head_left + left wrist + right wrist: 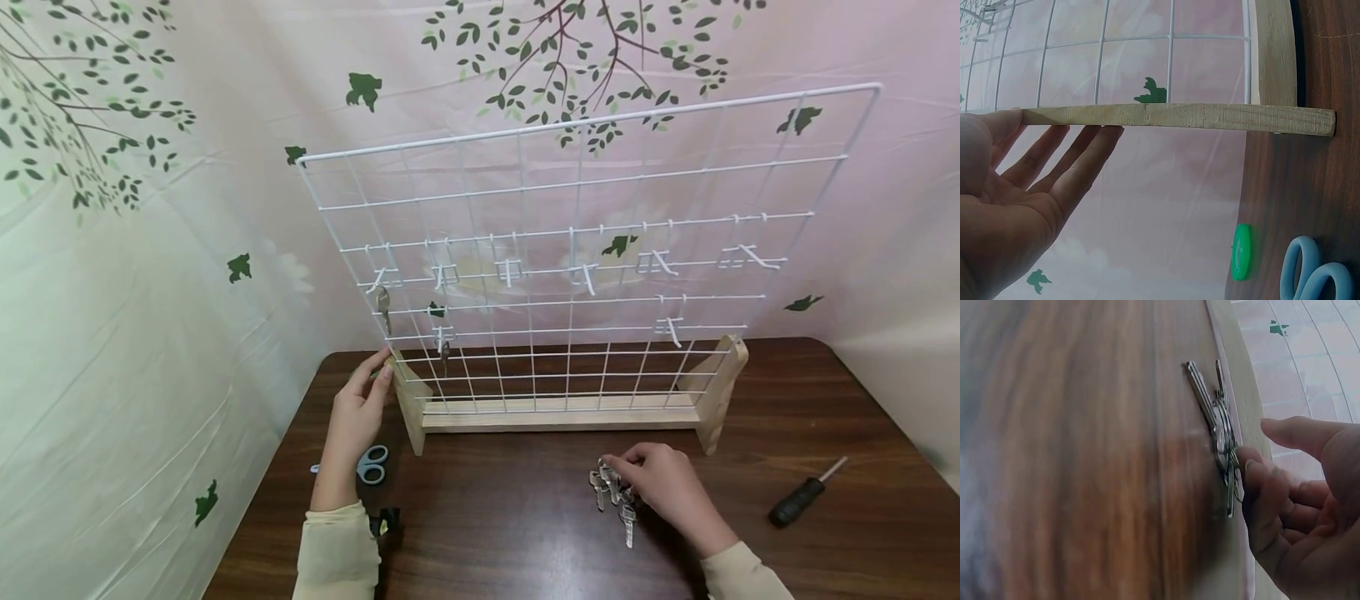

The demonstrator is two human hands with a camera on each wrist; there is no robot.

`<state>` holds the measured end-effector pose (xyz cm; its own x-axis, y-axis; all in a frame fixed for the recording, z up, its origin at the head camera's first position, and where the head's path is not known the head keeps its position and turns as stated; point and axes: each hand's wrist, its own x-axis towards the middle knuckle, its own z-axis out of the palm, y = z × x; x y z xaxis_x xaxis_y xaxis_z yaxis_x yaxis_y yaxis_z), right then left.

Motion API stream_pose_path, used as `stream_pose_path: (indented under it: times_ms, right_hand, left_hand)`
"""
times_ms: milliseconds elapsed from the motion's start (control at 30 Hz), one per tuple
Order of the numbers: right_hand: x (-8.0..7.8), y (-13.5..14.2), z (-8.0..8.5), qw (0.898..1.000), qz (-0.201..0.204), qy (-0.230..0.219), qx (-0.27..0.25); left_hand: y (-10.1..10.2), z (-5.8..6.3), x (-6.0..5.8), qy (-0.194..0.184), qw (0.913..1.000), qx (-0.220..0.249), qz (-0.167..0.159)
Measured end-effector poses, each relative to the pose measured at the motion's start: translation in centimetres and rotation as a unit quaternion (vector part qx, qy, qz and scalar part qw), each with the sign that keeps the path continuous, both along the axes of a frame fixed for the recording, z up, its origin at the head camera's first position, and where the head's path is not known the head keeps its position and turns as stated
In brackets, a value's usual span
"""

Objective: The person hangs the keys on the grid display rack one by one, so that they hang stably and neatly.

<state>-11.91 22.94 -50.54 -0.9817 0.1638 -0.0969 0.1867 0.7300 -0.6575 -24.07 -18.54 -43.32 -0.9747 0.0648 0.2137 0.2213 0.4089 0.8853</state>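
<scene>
Fingers of my right hand (663, 487) curl down onto the keys (613, 496), pinching at the bunch where it lies on the table (510, 517) just left of my knuckles. My left hand (358, 417) is spread, fingers straight, its tips touching the wooden foot (408, 408) of the wire rack (570, 250); scissors (367, 465) lie beside that wrist.

Head view: even, soft, fairly bright light, no hard shadows. Faint sheen on the dark brown wooden table (525, 533). Wide-angle bend shows in the white wire grid panel (570, 250) and at frame edges. Left wrist view sharp, bright backdrop. Right wrist view: table's left half badly blurred, bunch of silver metal keys (1219, 434) reasonably sharp.
</scene>
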Motion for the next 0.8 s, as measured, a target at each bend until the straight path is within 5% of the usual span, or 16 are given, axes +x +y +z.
stream_pose_path:
  times_ms: [500,800]
  right_hand:
    - [-0.7,-0.86,-0.01,0.998,0.016,-0.01,0.062]
    - [-0.76,-1.02,0.27,0.998,0.028,-0.028,0.047]
  left_hand:
    - [-0.02,0.08,0.07,-0.005,1.0,-0.002,0.002]
    - [0.05,0.07,0.08,-0.001,1.0,0.0,0.0]
